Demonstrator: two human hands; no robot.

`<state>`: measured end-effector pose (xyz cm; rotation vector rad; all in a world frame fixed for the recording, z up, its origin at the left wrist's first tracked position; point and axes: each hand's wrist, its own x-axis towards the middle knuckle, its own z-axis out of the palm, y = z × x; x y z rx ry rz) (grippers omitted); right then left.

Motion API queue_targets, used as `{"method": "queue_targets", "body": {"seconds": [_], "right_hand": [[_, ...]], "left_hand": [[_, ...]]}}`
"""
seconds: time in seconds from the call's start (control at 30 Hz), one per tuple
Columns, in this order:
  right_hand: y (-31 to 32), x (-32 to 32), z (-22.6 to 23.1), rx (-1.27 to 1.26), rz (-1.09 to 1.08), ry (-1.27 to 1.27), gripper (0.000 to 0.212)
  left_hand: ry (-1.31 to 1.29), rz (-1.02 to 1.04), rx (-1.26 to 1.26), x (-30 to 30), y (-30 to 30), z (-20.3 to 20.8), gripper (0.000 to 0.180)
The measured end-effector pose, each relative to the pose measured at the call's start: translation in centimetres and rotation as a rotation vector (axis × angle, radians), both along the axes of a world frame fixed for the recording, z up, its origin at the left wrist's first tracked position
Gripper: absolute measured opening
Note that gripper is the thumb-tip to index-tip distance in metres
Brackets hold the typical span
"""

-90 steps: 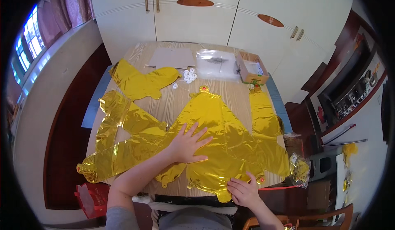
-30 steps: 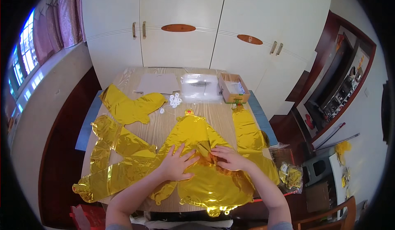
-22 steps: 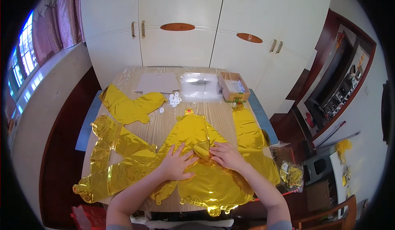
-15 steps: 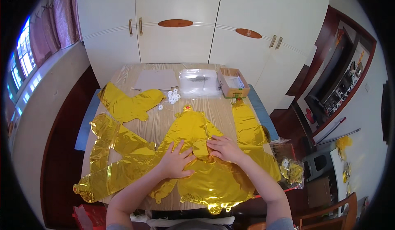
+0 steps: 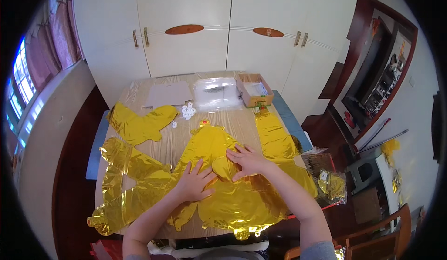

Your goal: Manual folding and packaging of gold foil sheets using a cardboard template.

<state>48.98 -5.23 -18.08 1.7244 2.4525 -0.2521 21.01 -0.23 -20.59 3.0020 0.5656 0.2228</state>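
Note:
A flat, uninflated gold foil balloon (image 5: 247, 199) lies across the front middle of the table, its shiny surface wrinkled. My left hand (image 5: 194, 184) rests on it with fingers spread. To the right, my right hand (image 5: 247, 161) also lies on the foil, fingers apart, beside a rounded folded flap (image 5: 224, 168) between the two hands. More flat gold foil is spread around: a curved piece (image 5: 139, 124) at the far left, a larger angular piece (image 5: 144, 169) at the near left, and a long strip (image 5: 274, 132) on the right.
Along the table's back are a grey card (image 5: 168, 92), clear plastic bags (image 5: 216, 95), white ribbon coils (image 5: 188, 111) and an open cardboard box (image 5: 255, 102). White cupboards (image 5: 186, 50) stand behind. Right of the table are a bagged gold item (image 5: 332, 185), a grey stool (image 5: 364, 171) and a wooden chair (image 5: 379, 236).
My right hand has shifted slightly on the foil, its fingers spreading wider beside the flap. My left hand stays pressed on the balloon. The whole view has turned a little.

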Motion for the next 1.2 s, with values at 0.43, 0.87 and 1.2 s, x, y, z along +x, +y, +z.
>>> {"method": "queue_targets", "body": {"seconds": [0.43, 0.87, 1.2], "right_hand": [[0.4, -0.4, 0.3, -0.056, -0.011, -0.009, 0.115], [-0.3, -0.4, 1.2, -0.062, -0.068, 0.076, 0.126], [-19.8, -3.8, 1.6, 0.431, -0.284, 0.156, 0.055]], "left_hand": [[0.067, -0.24, -0.216, 6.2, 1.0, 2.1, 0.04], [-0.035, -0.226, 0.064, 6.1, 2.3, -0.6, 0.053], [-0.02, -0.192, 0.076, 6.3, 1.7, -0.3, 0.056]]}}
